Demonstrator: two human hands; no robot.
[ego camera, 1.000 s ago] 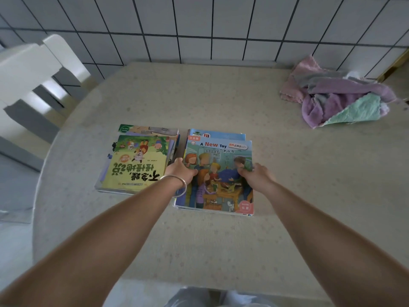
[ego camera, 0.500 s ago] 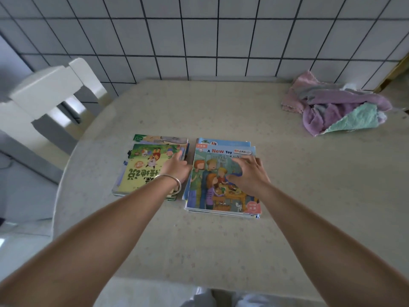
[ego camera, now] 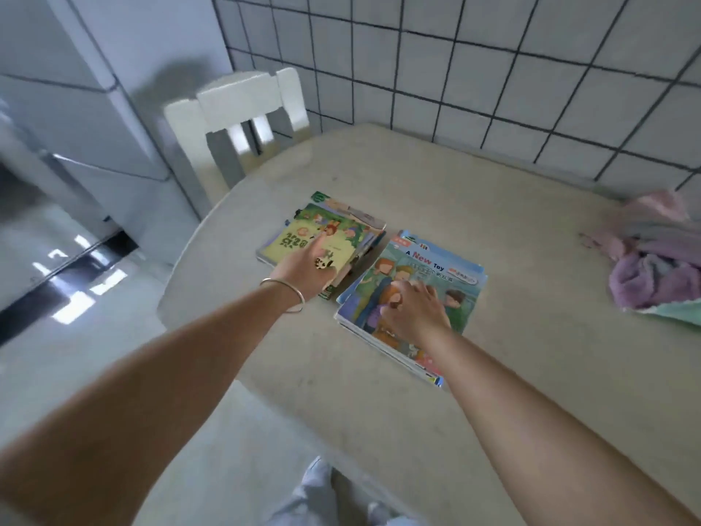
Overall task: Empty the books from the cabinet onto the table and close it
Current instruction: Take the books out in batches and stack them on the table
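I have two stacks of thin picture books lying flat on the pale beige round-edged table (ego camera: 455,373), near its left edge. The left stack, topped by a yellow-green cover with a cartoon garden scene (ego camera: 322,237), sits just beside the right stack, topped by a blue cover reading "A New Toy" (ego camera: 428,282); a narrow gap of table shows between them.

My left hand (ego camera: 309,269) lies on the near right corner of the left stack, fingers stretched forward and flat, gripping nothing. My right hand (ego camera: 415,311) rests on the middle of the blue cover, fingers loosely bent against it; it seems to press rather than grasp, with nothing pinched.

As I judge it, the step in hand is settling and squaring these stacks. To do it well I would press straight down with flat palms and nudge the edges inward, since the glossy thin covers look likely to slide and fan out, as the lower books of the left stack already do at their far right corner. Then I would lift both hands straight up, so nothing is dragged.

Further out, a white slatted chair (ego camera: 242,108) stands at the far left, tucked against the table. A crumpled heap of pink, purple and mint cloths (ego camera: 652,260) lies at the right, well apart from the books. A grey tiled wall (ego camera: 493,70) runs behind. To the far left is a glossy grey-white surface (ego camera: 57,222), blurred; I cannot tell whether it is the cabinet. Nothing stands between my hands and the stacks.
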